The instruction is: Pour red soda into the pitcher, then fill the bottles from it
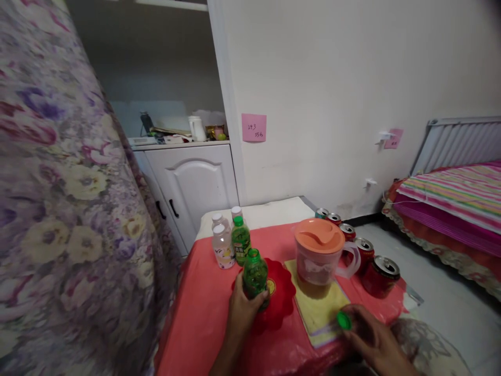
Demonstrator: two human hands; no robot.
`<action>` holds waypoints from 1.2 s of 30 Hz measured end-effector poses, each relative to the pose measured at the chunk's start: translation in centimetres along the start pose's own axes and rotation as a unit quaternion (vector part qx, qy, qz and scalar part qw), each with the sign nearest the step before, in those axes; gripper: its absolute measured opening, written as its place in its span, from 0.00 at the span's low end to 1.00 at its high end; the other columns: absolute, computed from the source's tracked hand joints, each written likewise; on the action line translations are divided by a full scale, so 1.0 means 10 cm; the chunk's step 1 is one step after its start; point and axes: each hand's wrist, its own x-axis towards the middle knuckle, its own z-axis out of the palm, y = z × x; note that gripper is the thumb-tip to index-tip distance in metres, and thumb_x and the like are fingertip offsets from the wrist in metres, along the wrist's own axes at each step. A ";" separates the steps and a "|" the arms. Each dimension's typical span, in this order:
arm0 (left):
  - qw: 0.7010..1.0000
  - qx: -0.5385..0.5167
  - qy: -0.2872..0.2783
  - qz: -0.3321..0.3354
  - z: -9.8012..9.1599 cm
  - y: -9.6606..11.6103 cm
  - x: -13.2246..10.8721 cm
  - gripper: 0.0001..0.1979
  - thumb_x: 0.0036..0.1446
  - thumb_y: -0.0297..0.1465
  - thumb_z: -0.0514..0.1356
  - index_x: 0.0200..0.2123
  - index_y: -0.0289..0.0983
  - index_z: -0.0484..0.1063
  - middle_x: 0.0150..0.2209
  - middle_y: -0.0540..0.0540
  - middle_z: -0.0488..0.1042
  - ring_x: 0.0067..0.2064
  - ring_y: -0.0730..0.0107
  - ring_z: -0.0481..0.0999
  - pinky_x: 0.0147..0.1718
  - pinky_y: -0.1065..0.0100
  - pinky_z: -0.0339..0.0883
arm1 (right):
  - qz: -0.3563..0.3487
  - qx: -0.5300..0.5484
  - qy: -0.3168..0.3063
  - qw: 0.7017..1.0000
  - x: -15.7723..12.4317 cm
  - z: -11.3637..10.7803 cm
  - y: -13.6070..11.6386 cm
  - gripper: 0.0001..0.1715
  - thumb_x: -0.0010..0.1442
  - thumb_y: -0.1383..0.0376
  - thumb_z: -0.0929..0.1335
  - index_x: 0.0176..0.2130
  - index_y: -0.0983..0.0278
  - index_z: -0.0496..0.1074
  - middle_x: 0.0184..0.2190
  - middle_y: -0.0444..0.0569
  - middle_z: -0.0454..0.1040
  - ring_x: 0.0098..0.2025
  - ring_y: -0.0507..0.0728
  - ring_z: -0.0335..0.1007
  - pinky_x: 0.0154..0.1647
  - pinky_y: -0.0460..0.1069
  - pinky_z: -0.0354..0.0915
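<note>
My left hand point(245, 308) is wrapped round an uncapped green plastic bottle point(255, 274), which it holds upright over a red scalloped plate point(285, 297). Pinched between the fingers of my right hand point(370, 334) is a green bottle cap point(344, 320), off to the right above the front of a yellow cloth point(319, 308). Just behind the held bottle stands a second green bottle point(240, 243) with its cap on. A clear pitcher point(316, 263) with an orange lid point(319, 236) sits on the cloth, between and beyond my hands.
Several clear white-capped bottles point(223, 248) stand at the table's back left. Several drink cans point(381, 277) line the right edge of the red-covered table point(203, 303). A floral curtain point(78, 209) hangs at left; a bed point(457, 198) is at right.
</note>
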 end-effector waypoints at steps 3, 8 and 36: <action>1.000 -0.021 0.001 0.007 0.00 0.01 -0.03 0.30 0.40 0.33 0.67 0.50 0.36 0.67 0.43 0.42 0.79 0.46 0.53 0.79 0.48 0.55 0.71 | -0.022 -0.004 -0.048 0.999 0.03 0.31 -0.18 0.15 0.53 0.61 0.70 0.42 0.61 0.74 0.33 0.47 0.78 0.35 0.59 0.74 0.36 0.50 0.68; 0.998 -0.059 0.009 0.009 -0.01 0.06 -0.09 0.30 0.38 0.31 0.68 0.48 0.36 0.69 0.42 0.42 0.80 0.45 0.53 0.80 0.47 0.55 0.72 | -0.072 -0.006 -0.084 0.994 0.24 0.72 -0.57 0.14 0.55 0.66 0.67 0.43 0.63 0.72 0.27 0.42 0.69 0.29 0.54 0.66 0.30 0.47 0.62; 0.997 -0.070 -0.007 0.020 -0.03 0.18 -0.29 0.33 0.37 0.25 0.67 0.52 0.37 0.68 0.49 0.42 0.79 0.50 0.54 0.77 0.51 0.57 0.70 | -0.245 -0.021 -0.082 0.966 0.84 0.71 -1.68 0.16 0.59 0.64 0.70 0.48 0.61 0.74 0.41 0.48 0.75 0.39 0.56 0.71 0.40 0.50 0.68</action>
